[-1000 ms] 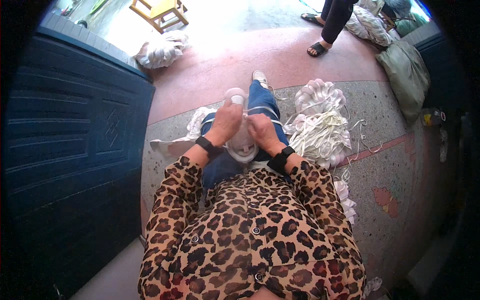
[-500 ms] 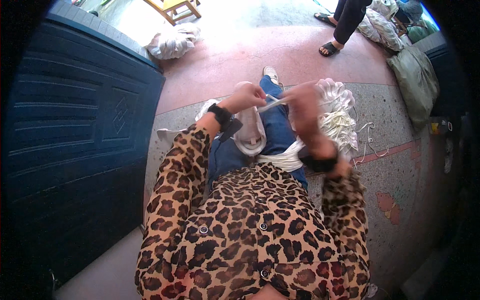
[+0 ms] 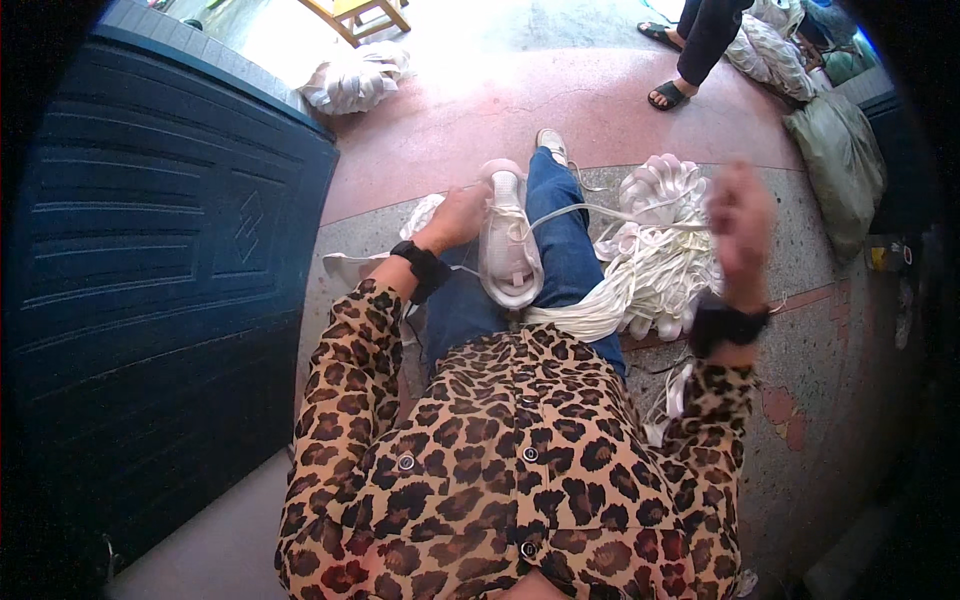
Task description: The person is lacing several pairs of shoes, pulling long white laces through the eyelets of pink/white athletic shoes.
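A pale pinkish-white shoe [image 3: 512, 262] rests lengthwise across my lap, on my jeans. At its left side is my left hand [image 3: 462, 214], fingers closed against the shoe's edge near the lacing. A white shoelace [image 3: 575, 208] runs from the shoe's lacing out to the right, toward my right hand [image 3: 741, 225]. That hand is raised off to the right and smeared by motion; it looks closed round the lace, though its fingertips are unclear. A thick bundle of white laces [image 3: 590, 312] drapes over my right thigh.
More pale shoe pieces [image 3: 660, 185] are heaped beside my right leg. A dark blue panelled door [image 3: 180, 220] stands at the left. A white bundle [image 3: 355, 78] and wooden stool [image 3: 365, 15] are ahead. Another person's sandalled feet [image 3: 668, 95] and a greyish sack [image 3: 840, 165] are at far right.
My hands were together over the lap with a white lace between them. Now my right hand has swung out right, and my left has dropped back to the shoe's side.
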A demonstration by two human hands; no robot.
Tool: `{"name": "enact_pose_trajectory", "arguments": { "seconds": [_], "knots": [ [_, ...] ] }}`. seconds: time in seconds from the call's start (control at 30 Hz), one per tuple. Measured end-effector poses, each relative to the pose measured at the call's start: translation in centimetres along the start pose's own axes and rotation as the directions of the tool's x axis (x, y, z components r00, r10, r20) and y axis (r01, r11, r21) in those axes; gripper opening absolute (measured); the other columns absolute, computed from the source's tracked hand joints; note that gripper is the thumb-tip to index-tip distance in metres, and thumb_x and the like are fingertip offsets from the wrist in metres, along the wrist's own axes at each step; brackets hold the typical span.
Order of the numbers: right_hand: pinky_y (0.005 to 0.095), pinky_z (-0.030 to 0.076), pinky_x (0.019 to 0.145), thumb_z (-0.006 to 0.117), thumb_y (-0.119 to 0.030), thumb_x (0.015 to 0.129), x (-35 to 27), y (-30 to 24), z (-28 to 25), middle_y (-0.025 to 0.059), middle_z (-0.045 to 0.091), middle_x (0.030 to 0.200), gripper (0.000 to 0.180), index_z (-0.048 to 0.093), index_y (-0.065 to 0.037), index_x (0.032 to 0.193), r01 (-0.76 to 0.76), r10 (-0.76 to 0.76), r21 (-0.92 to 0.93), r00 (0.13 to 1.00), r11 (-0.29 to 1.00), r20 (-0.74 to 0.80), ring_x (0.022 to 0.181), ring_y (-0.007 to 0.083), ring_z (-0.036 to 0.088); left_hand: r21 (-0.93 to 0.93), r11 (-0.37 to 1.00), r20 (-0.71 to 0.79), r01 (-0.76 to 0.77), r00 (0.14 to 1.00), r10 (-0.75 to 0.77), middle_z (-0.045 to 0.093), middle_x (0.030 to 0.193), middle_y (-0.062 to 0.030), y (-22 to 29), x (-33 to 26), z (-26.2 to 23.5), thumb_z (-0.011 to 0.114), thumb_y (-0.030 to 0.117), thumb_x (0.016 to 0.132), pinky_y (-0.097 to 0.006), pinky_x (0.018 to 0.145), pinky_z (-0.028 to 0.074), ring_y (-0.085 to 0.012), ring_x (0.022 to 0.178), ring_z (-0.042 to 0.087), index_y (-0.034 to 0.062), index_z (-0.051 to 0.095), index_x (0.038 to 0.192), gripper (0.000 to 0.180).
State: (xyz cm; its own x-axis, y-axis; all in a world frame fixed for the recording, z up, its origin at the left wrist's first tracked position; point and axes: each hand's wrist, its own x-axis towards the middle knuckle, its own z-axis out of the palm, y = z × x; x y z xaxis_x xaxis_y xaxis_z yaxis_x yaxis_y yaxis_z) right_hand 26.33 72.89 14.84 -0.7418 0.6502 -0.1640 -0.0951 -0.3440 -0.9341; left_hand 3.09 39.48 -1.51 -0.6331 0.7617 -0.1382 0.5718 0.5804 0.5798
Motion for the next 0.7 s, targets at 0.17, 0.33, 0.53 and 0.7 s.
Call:
{"name": "enact_pose_trajectory", "arguments": {
  "seconds": [0.17, 0.33, 0.53, 0.7],
  "knots": [
    [0.0229, 0.042, 0.052, 0.066, -0.029, 0.099, -2.7, 13.6, 9.8, -0.0072, 0.057, 0.078, 0.024, 0.067, -0.009, 0.113, -0.318, 0.486, -0.483, 0.829, 0.816, 0.277, 0.062, 0.0059, 0.050, 0.158, 0.987, 0.075, -0.020, 0.997, 0.009, 0.072, 0.091, -0.0206, 0.0, -0.7, -1.0, 0.065, 0.014, 0.093, -0.046, 0.084, 0.053, -0.0389, 0.095, 0.063, 0.0037, 0.073, 0.097, 0.013],
    [0.0486, 0.055, 0.072, 0.066, -0.031, 0.094, -5.0, 21.1, 10.6, 0.0204, 0.073, 0.088, 0.032, 0.069, -0.003, 0.108, 0.309, 0.104, -0.738, 0.885, 0.600, 0.455, 0.082, 0.0368, 0.072, -0.111, 0.986, 0.258, 0.122, 0.962, -0.090, 0.069, 0.077, -0.0104, 0.6, -1.1, -2.9, 0.066, 0.018, 0.095, -0.034, 0.074, 0.050, -0.0220, 0.076, 0.061, 0.0018, 0.073, 0.088, 0.019],
    [0.0499, 0.054, 0.069, 0.067, -0.033, 0.093, -4.6, 20.9, 10.2, 0.0229, 0.070, 0.084, 0.029, 0.069, -0.005, 0.099, 0.368, 0.177, -0.886, 0.888, 0.282, 0.425, 0.081, 0.0412, 0.070, -0.570, 0.709, 0.371, 0.415, 0.900, -0.229, 0.063, 0.079, 0.0008, -0.8, -2.4, -2.3, 0.068, 0.020, 0.094, -0.026, 0.062, 0.045, -0.0098, 0.068, 0.055, 0.0025, 0.071, 0.089, 0.019],
    [0.0528, 0.054, 0.066, 0.064, -0.030, 0.095, -6.9, 21.7, 9.4, 0.0211, 0.069, 0.078, 0.027, 0.065, -0.004, 0.088, 0.457, 0.125, -0.837, 0.852, 0.300, 0.509, 0.075, 0.0428, 0.069, -0.531, 0.764, 0.257, 0.366, 0.929, -0.266, 0.064, 0.084, -0.0003, 1.3, -3.0, -3.5, 0.070, 0.022, 0.093, -0.029, 0.063, 0.049, -0.0131, 0.070, 0.058, 0.0011, 0.071, 0.099, 0.021]
  ]
}}
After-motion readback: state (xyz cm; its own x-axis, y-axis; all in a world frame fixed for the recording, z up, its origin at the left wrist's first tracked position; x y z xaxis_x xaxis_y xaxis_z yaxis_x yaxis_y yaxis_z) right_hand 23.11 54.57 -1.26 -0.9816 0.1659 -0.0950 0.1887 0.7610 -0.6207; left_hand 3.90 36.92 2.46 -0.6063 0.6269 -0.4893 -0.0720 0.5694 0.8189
